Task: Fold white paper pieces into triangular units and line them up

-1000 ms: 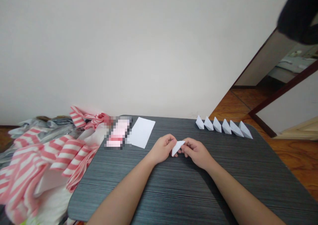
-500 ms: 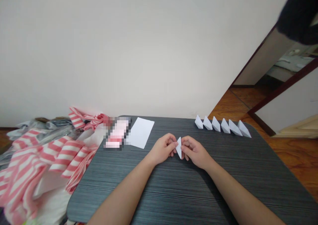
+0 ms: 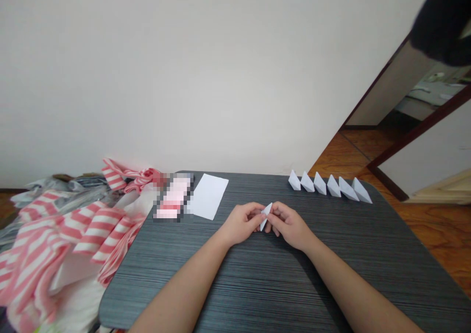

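Between my two hands is a small folded white paper boat (image 3: pixel 264 222), tilted with its upper tip leaning right. My left hand (image 3: pixel 243 222) pinches it from the left, thumb on the near face. From the other side my right hand (image 3: pixel 287 223) grips it with thumb and fingers. The fingertips cover much of the paper. Several finished-looking white paper boats (image 3: pixel 318 184) stand in a row at the far right of the dark table (image 3: pixel 235 284).
A white paper sheet (image 3: pixel 209 195) lies at the table's back left, beside a pixel-blurred pinkish item (image 3: pixel 173 195). Heaped pink-and-white striped cloth (image 3: pixel 99 225) borders the left edge. Behind the table rises a pale wall (image 3: pixel 221 78); wooden floor (image 3: pixel 437 220) shows at right.
The folded paper has turned, its upper tip swinging to the right and its lower tip to the left. My fingers have shifted slightly closer together around it.
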Demonstrator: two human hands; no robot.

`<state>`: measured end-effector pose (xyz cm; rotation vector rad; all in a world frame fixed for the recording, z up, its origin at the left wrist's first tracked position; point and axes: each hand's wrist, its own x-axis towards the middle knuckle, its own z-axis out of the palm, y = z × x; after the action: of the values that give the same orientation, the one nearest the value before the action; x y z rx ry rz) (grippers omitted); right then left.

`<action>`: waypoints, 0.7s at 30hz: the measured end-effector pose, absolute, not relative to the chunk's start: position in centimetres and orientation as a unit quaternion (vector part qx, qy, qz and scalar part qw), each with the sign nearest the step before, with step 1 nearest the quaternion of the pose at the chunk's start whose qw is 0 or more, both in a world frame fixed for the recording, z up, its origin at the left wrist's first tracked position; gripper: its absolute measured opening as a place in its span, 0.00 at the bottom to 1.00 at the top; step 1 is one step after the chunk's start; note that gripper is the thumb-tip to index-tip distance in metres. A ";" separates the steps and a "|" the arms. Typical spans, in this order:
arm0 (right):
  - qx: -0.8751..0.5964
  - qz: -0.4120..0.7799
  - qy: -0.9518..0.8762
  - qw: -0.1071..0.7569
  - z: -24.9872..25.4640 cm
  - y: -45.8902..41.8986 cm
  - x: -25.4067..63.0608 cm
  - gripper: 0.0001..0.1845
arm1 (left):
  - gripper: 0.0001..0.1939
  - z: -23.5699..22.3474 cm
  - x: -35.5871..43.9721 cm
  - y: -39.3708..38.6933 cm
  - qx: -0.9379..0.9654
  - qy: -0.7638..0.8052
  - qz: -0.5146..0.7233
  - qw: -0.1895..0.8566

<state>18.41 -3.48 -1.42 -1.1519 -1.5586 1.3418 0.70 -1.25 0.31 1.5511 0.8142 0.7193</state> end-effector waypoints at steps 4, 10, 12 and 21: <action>-0.450 0.499 -0.639 0.374 -1.0 -3.6 18.4 0.08 | 0.15 0.6 0.8 -1.4 0.673 0.331 0.303 0.589; -0.477 0.417 -0.679 0.370 -0.5 -3.8 18.2 0.05 | 0.15 -0.1 0.9 -1.3 0.684 0.376 0.312 0.542; -0.491 0.392 -0.688 0.363 -0.5 -3.9 18.2 0.04 | 0.14 -0.5 0.9 -1.1 0.685 0.385 0.314 0.533; -0.494 0.336 -0.737 0.316 -0.7 -3.7 18.3 0.16 | 0.15 -0.5 0.9 -1.0 0.678 0.382 0.309 0.547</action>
<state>18.25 -3.72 -0.66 -1.3015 -1.9408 0.8835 0.89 -0.99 -0.55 1.6056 0.9052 0.7314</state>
